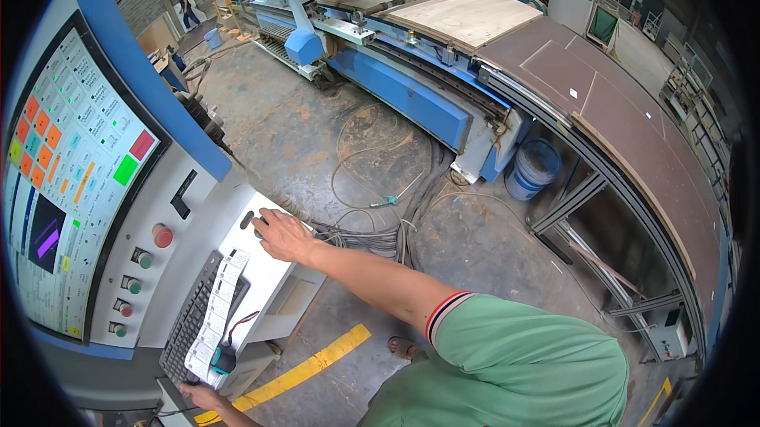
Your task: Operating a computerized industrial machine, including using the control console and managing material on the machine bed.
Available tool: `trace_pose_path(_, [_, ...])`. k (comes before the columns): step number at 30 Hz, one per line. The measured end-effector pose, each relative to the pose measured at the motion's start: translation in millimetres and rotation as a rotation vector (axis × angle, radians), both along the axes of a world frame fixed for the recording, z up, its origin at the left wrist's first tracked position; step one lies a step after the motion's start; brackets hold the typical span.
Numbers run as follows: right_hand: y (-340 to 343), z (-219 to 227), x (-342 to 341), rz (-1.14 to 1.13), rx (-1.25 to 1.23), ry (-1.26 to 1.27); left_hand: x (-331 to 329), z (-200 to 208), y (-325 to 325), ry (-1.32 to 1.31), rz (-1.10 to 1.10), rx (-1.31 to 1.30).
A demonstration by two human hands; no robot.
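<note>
Concrete floor (475, 229) stretches through a workshop, crossed by a yellow line (317, 362). A long machine (396, 94) with blue panels spans the upper part of the view, carrying a pale board (467, 15) and brown boards (633, 142). A blue bucket (532, 178) stands beside its frame; cables (360, 239) and a teal air gun (388, 201) lie between the machine and the console. Far off at upper left, a co-worker (187, 11) stands. On the console are a lit screen (79, 150), a red button (162, 235) and smaller red and green ones below it.

On the console's white shelf (265, 257), a paper sheet (214, 320) lies across the keyboard (190, 312), hiding some keys; a black and teal gadget (225, 360) sits at its lower end, near a dark red cord (241, 324). The sheet lies between the hands. The right hand (281, 235) is palm down at the shelf's far end, fingers slightly spread over a mostly hidden dark thing; its grip cannot be told. The left hand (202, 397) is at the sheet's lower end, fingers partly hidden, so whether it pinches anything is unclear.

The sheet is long, white and narrow, printed with small panels; the keyboard is black.
</note>
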State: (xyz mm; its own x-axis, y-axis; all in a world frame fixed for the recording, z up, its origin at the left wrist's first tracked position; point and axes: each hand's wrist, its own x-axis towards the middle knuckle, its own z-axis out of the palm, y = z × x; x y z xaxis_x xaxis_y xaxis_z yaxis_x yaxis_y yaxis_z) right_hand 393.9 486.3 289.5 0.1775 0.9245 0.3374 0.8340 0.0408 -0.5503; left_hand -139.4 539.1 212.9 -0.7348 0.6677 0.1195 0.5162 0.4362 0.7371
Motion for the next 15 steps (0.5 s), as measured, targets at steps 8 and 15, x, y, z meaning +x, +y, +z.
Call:
trace_pose_path(8, [1.0, 1.6, -3.0, 0.004, 0.004, -0.019, -5.7, 3.1, -0.1, -0.026, 0.028, -0.017])
trace_pose_path(15, [0.5, 0.7, -3.8, -0.002, -0.003, -0.032, -7.4, 0.9, -2.4, -0.018, -0.005, -0.031])
